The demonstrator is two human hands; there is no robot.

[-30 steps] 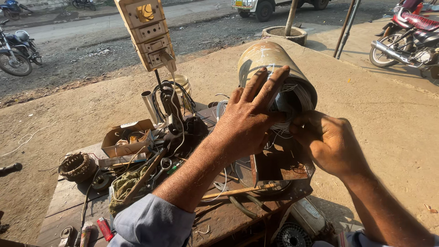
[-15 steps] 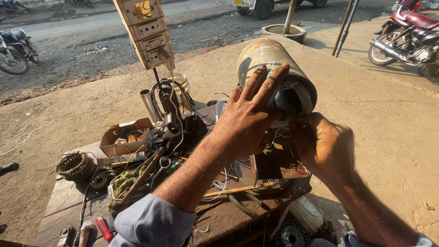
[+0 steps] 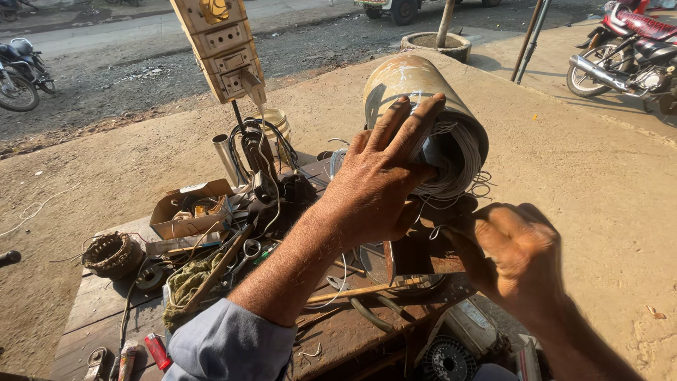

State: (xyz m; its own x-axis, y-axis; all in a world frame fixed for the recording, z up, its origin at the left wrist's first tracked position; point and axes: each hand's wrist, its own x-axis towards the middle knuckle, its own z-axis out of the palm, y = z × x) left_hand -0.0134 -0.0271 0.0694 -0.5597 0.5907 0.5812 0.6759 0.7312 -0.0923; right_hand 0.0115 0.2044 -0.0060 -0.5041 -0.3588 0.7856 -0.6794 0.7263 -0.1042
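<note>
Left hand point(image 3: 374, 187) lies flat on the open end of the metal cylinder point(image 3: 416, 99), fingers spread over the rim, pressing rather than clamping. Right hand point(image 3: 518, 254) sits just below and right of the cylinder mouth, fingers curled in a loose fist; it looks to be pinching wire strands, but blur hides the contact, so cannot confirm. Cylinder rests tilted on the wooden workbench point(image 3: 92, 310), open end toward the person. Wire winding point(image 3: 451, 166) is seated inside the mouth, pale coils bunched at the rim, loose ends trailing out. Judgement: winding mostly in place; stray ends not yet tidied or tied. A spare wire coil point(image 3: 113, 254) lies at bench left, well apart from both hands.
</note>
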